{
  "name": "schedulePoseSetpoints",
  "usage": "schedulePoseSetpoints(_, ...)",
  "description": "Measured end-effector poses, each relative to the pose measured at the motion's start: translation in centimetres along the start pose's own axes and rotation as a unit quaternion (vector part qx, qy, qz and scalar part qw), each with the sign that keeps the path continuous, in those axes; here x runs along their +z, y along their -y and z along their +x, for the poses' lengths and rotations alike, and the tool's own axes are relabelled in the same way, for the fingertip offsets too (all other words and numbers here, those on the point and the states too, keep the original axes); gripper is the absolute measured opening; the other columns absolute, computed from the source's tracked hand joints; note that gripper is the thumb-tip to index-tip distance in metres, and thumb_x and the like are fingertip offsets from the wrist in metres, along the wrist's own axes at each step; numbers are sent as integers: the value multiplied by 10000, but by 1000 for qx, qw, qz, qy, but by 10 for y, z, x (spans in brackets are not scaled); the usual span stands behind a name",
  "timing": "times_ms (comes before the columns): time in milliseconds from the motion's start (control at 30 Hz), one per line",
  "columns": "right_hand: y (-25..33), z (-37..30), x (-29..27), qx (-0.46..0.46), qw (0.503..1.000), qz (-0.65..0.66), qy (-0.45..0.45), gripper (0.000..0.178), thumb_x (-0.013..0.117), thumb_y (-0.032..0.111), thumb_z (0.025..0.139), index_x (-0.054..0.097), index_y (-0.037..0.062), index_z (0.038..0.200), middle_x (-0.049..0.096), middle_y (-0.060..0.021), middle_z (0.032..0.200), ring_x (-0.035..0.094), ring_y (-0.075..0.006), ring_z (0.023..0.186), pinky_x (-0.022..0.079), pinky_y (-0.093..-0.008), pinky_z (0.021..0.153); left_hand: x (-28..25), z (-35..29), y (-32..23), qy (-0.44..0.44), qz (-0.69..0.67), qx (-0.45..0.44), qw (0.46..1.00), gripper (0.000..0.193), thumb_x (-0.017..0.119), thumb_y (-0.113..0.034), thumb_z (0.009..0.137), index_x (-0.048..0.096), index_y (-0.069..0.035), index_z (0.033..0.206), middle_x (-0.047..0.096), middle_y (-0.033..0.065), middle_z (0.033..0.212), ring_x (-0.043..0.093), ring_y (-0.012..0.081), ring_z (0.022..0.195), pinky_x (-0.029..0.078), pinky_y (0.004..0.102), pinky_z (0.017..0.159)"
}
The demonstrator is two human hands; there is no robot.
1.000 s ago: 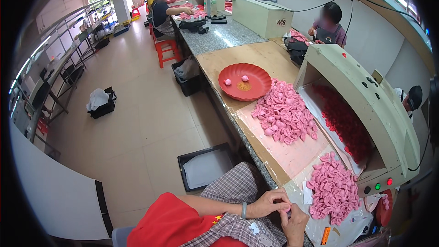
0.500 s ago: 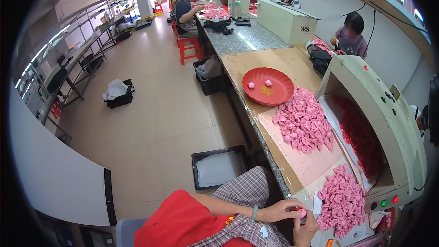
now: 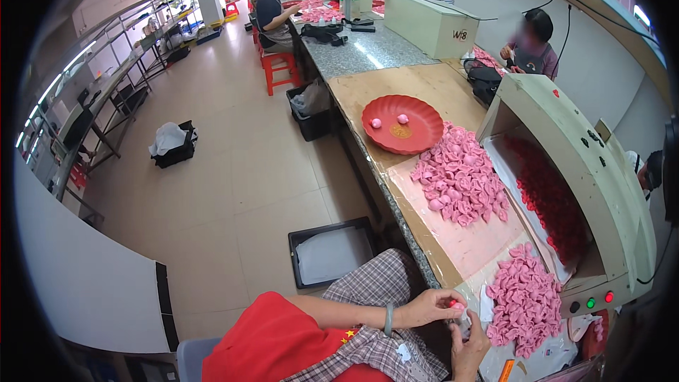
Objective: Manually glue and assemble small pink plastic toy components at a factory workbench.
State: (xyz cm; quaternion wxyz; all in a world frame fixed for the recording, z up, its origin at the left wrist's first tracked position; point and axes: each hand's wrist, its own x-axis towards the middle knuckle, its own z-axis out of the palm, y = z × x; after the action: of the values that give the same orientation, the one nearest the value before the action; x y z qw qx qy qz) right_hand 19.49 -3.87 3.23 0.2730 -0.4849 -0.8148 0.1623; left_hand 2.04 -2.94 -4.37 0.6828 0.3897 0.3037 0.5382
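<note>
Near the table's front edge, my left hand (image 3: 426,308) pinches a small pink ball (image 3: 458,305) with a red part at its top. My right hand (image 3: 469,348) is curled close below it, thumb and fingers around something pale and greyish that I cannot make out. To the right of my hands lies a heap of pink folded soft pieces (image 3: 524,301). Farther along the table is a second pink heap (image 3: 462,177). Beyond that, a red scalloped plate (image 3: 403,147) holds two pink balls (image 3: 403,119).
A cream machine (image 3: 615,191) with an open front, red pieces inside, stands right of the heaps. An orange-handled tool (image 3: 506,370) lies near my right hand. A black tray (image 3: 293,262) with white lining sits on the floor. Several people work farther along the tables.
My right hand has dropped slightly away from the pink ball, and the greyish thing now shows between its fingers. The whole view has shifted a little. One seated person's head has turned.
</note>
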Motion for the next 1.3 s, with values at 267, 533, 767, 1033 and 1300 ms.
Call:
schedulePoseSetpoints(267,12,2,-4,82,995,6,61,430,788,141,771,620,2,1142,656,-218,803,656,-394,694,497,-440,605,10,-8,-14,7,113,9,994,285,751,-139,874,540,-40,1037,623,2,961,559,61,909,477,227,820)
schedulePoseSetpoints(533,3,-3,11,-10,1000,0,-18,300,761,137,778,633,-15,1002,659,-208,824,649,-408,701,507,-438,603,13,-13,-22,26,101,1,995,286,676,-189,943,618,-13,1162,660,15,1006,595,63,938,505,219,828)
schedulePoseSetpoints(767,16,2,2,-2,999,-21,27,270,737,117,821,629,-40,1013,657,-227,808,654,-404,716,500,-439,624,3,-10,-11,47,34,-47,997,334,619,-215,983,626,-1,1239,679,30,1070,609,65,972,520,227,849)
schedulePoseSetpoints(1033,1,0,-7,-45,997,-44,47,174,722,118,835,657,5,951,663,-185,813,649,-369,664,486,-431,569,2,-13,-27,37,102,-20,994,310,663,-162,950,638,-5,1216,696,53,1035,633,71,950,518,231,854)
schedulePoseSetpoints(1300,-3,-8,-3,-5,998,37,58,124,710,112,851,651,5,873,627,-164,690,616,-354,583,462,-425,534,1,-14,-25,64,70,-32,995,267,652,-149,956,647,10,1170,702,67,1011,643,81,939,522,242,852)
